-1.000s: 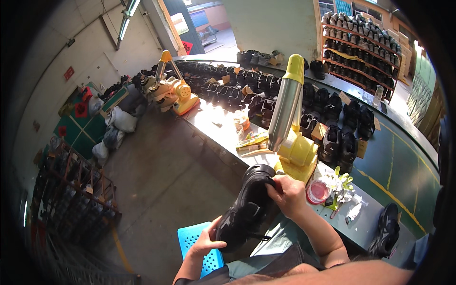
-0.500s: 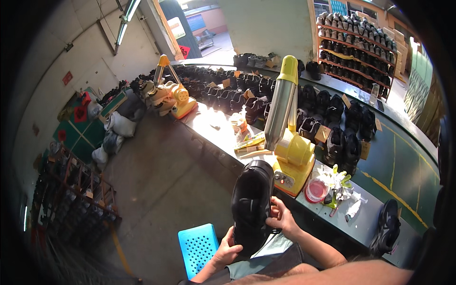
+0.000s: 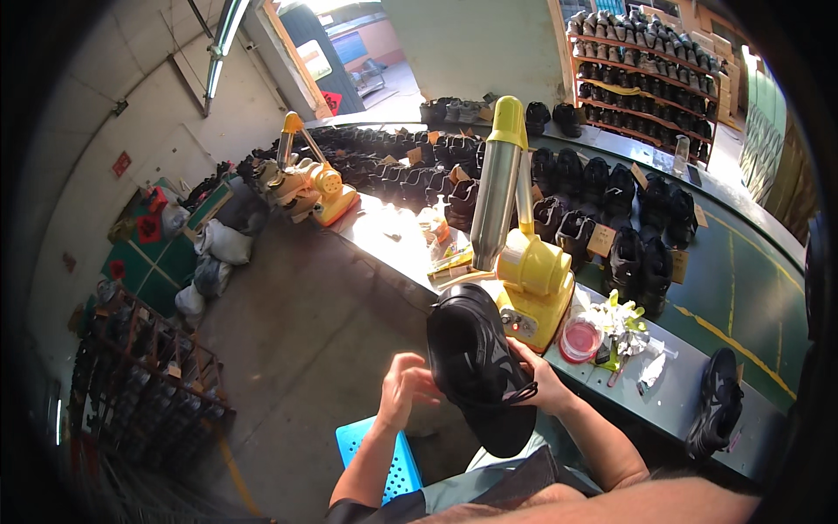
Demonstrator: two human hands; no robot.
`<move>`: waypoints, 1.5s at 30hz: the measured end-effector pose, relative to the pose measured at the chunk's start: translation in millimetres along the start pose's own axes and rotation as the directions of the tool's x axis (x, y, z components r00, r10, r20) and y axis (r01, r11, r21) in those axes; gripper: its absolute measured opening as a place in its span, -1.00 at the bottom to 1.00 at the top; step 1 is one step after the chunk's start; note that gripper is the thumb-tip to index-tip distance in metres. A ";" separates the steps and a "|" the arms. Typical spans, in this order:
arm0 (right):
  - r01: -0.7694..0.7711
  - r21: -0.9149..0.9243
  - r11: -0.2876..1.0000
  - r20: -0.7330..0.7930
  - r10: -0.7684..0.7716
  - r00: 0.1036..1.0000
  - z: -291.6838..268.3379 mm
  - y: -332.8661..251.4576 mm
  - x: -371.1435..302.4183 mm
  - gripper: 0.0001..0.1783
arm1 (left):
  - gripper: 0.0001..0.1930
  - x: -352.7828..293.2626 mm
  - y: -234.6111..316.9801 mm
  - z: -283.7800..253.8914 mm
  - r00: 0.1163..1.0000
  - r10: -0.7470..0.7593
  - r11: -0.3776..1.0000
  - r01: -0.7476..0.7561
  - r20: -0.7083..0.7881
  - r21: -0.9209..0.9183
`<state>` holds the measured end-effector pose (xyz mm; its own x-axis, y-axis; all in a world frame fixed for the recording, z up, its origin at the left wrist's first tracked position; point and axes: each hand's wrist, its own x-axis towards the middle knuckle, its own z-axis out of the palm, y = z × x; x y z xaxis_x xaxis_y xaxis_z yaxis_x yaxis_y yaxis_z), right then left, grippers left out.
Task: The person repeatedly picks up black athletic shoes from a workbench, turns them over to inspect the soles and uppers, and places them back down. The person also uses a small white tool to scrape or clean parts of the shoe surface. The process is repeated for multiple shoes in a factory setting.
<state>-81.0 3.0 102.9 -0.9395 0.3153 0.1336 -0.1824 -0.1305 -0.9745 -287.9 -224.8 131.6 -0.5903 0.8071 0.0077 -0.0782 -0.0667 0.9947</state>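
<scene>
A black shoe hangs tilted above my lap, its opening and laces in sight. My right hand grips its right side by the laces, the fingertips partly behind the shoe. Just off its left side is my left hand, fingers spread and bent, apparently holding nothing. Close beyond the shoe stands a yellow machine with a slanted metal tube on the bench. Another black shoe rests at the bench's right end.
A pink-filled tub and crumpled wrappers lie on the bench. Rows of black shoes fill the surface behind. A blue perforated stool stands at my left. Shoe racks rise at back right, with another at left.
My left hand has let go of the shoe's lower end and moved up and left. The shoe has tipped, its lower end swinging right, while my right hand keeps hold.
</scene>
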 end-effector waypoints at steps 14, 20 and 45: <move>-0.173 0.110 0.979 -0.038 0.178 0.983 -39.9 -33.7 -16.1 0.15 | -0.84 53.8 12.0 47.6 0.985 -0.034 0.990 0.011 -0.170 -0.138; -0.062 0.242 0.968 -0.185 0.108 0.977 -40.5 -38.5 -82.4 0.21 | -0.85 53.0 11.9 57.1 0.949 -0.001 0.944 -0.103 -0.315 -0.313; -0.013 0.176 0.984 -0.238 0.056 0.970 -67.7 -27.8 22.0 -0.10 | -0.81 45.6 25.5 35.5 0.909 0.186 0.893 -0.315 -0.374 -0.321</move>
<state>-77.0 77.2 120.7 -0.8520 0.5225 0.0325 -0.2183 -0.2983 -0.9292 -288.3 -168.9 161.0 -0.8511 0.5019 0.1538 -0.1416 -0.5018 0.8533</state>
